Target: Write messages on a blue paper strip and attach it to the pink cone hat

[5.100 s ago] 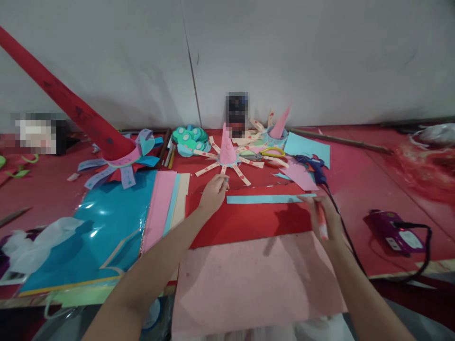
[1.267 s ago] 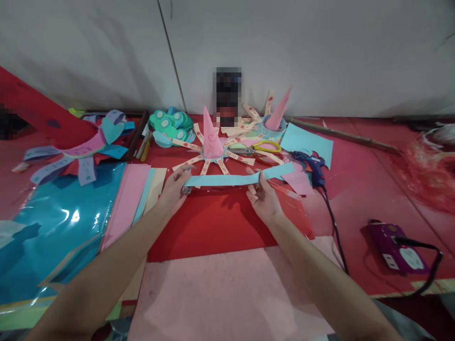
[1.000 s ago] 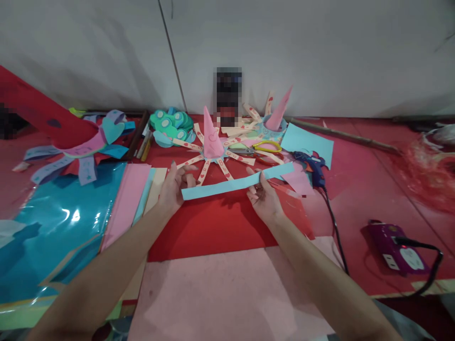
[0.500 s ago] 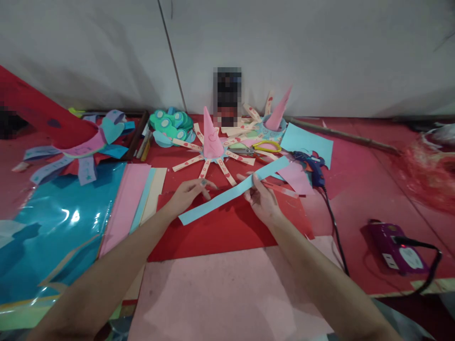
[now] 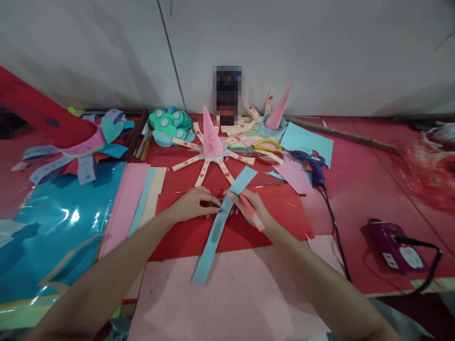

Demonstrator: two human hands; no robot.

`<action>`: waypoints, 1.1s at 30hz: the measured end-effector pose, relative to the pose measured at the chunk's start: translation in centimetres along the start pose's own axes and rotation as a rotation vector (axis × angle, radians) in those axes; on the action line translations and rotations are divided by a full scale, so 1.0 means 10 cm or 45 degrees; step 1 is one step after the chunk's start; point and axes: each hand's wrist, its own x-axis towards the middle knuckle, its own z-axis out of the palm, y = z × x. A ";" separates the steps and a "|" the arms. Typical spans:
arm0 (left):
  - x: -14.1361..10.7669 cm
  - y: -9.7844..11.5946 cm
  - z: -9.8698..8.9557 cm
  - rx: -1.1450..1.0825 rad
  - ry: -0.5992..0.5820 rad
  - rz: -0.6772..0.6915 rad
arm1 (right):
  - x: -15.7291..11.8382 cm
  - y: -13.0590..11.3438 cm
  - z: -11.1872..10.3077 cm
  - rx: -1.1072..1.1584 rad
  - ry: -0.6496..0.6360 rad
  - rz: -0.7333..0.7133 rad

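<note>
A light blue paper strip (image 5: 209,246) slants across the red sheet (image 5: 280,208), its near end over the pale pink sheet (image 5: 185,303). My left hand (image 5: 194,206) pinches the strip's left edge near its middle. My right hand (image 5: 254,206) is closed around a slim orange-red pen (image 5: 253,213), held in a writing grip, with fingertips against the strip's upper part. The pen's tip is hidden by the fingers. Just beyond my hands stands a pink paper cone (image 5: 212,142) ringed by cream paper strips marked with letters and hearts.
Yellow-handled scissors (image 5: 265,146) and a blue glue gun (image 5: 309,163) lie behind my right hand. The gun's cord runs near a purple power box (image 5: 398,248). Coloured paper (image 5: 130,203) is stacked at left, beside a red paper cone (image 5: 46,113). A phone-like object (image 5: 228,94) leans on the wall.
My right hand has picked up the pen from the table. The blue strip has come down towards me and turned steeper, and my left hand now grips it.
</note>
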 end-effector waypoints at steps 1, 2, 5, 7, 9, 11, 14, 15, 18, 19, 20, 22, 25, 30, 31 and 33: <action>0.00 0.01 0.00 -0.017 0.001 -0.012 | 0.00 -0.01 0.00 -0.021 -0.015 -0.011; 0.00 0.03 -0.01 -0.055 0.007 -0.045 | 0.00 -0.02 0.00 -0.046 -0.031 -0.023; -0.02 0.04 -0.01 -0.280 0.078 -0.205 | -0.01 -0.02 -0.01 -0.101 -0.105 -0.069; -0.02 0.03 -0.01 -0.417 0.154 -0.271 | -0.02 0.01 -0.01 -0.123 -0.149 -0.084; -0.02 0.01 -0.01 -0.492 0.202 -0.272 | -0.02 0.04 -0.01 -0.163 -0.178 -0.091; -0.01 -0.01 -0.02 -0.544 0.225 -0.260 | -0.02 0.06 -0.02 -0.198 -0.189 -0.089; 0.00 -0.03 -0.04 -0.609 0.260 -0.252 | -0.03 0.06 -0.03 -0.172 -0.186 -0.091; 0.00 -0.03 -0.04 -0.620 0.274 -0.252 | -0.03 0.06 -0.03 -0.152 -0.186 -0.092; 0.00 -0.04 -0.05 -0.614 0.272 -0.245 | -0.03 0.04 -0.04 -0.110 -0.210 -0.089; -0.01 -0.04 -0.05 -0.600 0.258 -0.240 | -0.03 0.04 -0.04 -0.114 -0.225 -0.085; -0.01 -0.04 -0.04 -0.579 0.245 -0.235 | -0.03 0.04 -0.04 -0.126 -0.242 -0.079; -0.01 -0.04 -0.04 -0.512 0.231 -0.221 | -0.03 0.04 -0.04 -0.167 -0.272 -0.084; -0.01 -0.03 -0.03 -0.397 0.227 -0.221 | -0.04 0.03 -0.04 -0.236 -0.330 -0.107; 0.00 -0.03 -0.03 -0.334 0.232 -0.251 | -0.06 0.00 -0.04 -0.246 -0.419 -0.076; 0.00 -0.03 -0.03 -0.338 0.241 -0.245 | -0.06 0.00 -0.04 -0.240 -0.425 -0.070; 0.00 -0.04 -0.03 -0.350 0.263 -0.230 | -0.06 0.01 -0.04 -0.234 -0.437 -0.083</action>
